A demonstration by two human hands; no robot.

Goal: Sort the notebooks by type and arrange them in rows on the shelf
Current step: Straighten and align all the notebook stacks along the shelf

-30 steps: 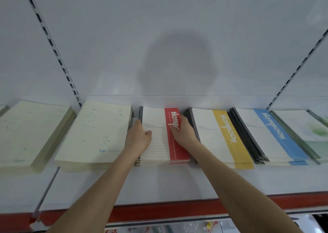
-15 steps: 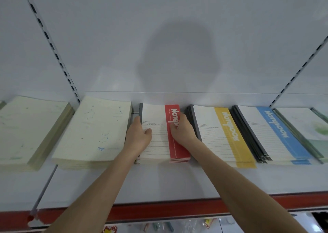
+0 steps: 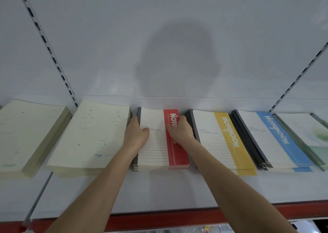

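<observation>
Shelf (image 3: 159,193) white w/ red front edge, white back wall (image 3: 106,46) behind red stack (image 3: 156,149); left hand (image 3: 135,135) & right hand (image 3: 181,131) grip stack's sides.

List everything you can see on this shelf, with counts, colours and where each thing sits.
olive-edged stack: one, cream and olive, far left
constellation stack: one, cream, left of centre
red-striped stack: one, white and red, centre
yellow-striped stack: one, white and yellow, right of centre
blue-striped stack: one, white and blue, further right
green-tinted stack: one, pale green, far right
shelf: one, white with red front edge
left hand: one, gripping red-striped stack's left edge
right hand: one, gripping its right edge
</observation>
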